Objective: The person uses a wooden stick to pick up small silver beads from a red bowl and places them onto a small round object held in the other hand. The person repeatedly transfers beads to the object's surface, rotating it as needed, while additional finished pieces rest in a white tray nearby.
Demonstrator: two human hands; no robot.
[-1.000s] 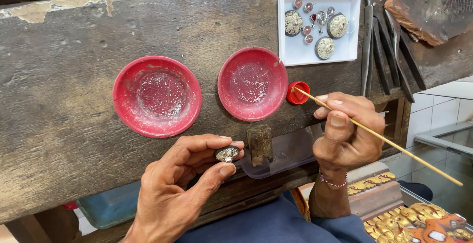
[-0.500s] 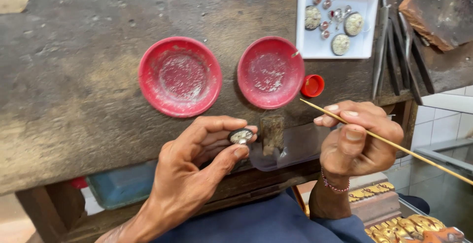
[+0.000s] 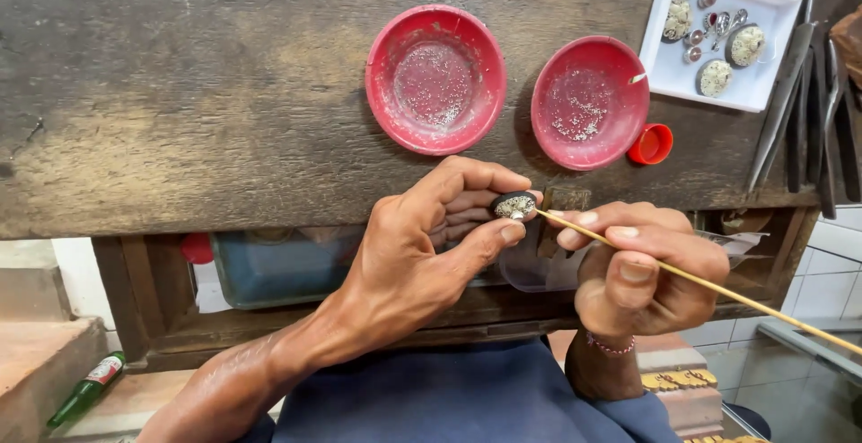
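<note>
While the left hand (image 3: 422, 254) pinches a small oval piece (image 3: 514, 205) between thumb and forefinger, the right hand (image 3: 642, 268) holds a thin, pale stick (image 3: 718, 288) closed in its fingers like a pen, with the stick's tip touching the piece's right edge. The piece is dark at the rim and its face is crusted with tiny glittering grains; it sits just off the front edge of the bench (image 3: 180, 93), between the two hands, the thumb under it and the forefinger curled over its top. The bench is rough, worn wood, grey-brown and scratched. On it stand two round red dishes: the left dish (image 3: 435, 79) and the right dish (image 3: 588, 102), both shallow, glossy at the rim and dusted inside with fine pale grains. A small red cap (image 3: 651, 144) lies just beside the right dish. Further right, a white square tray (image 3: 669, 70) holds several oval and round encrusted pieces, and beside it lie long, dark metal tools (image 3: 790, 93). Below the bench, at the lower left, a green bottle (image 3: 85, 391) lies tilted on a step.
</note>
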